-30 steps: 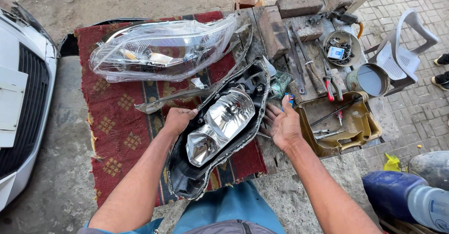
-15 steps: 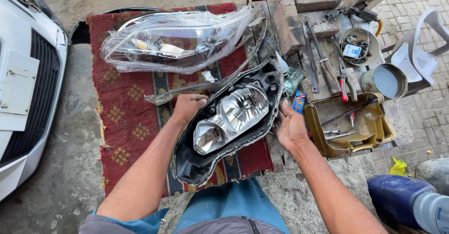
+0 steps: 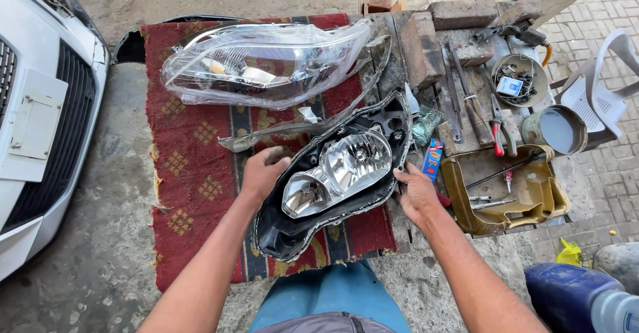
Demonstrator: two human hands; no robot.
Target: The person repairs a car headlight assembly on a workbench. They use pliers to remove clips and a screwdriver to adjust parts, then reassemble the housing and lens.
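Observation:
A black headlight housing with chrome reflectors lies face up on a red patterned rug. My left hand grips its left rim. My right hand holds its right edge, fingers curled against the black frame. Beyond it lies the clear headlight lens cover, wrapped in plastic film. A thin grey trim strip runs between the lens and the housing.
A white car front stands at the left. To the right lie bricks, pliers with red handles, a yellow tray of tools, a round tin, a small blue tube and a white plastic chair. A blue container sits bottom right.
Both hands have stayed on the housing's two sides, the right hand closing onto its edge. The view has shifted, so the housing sits more central.

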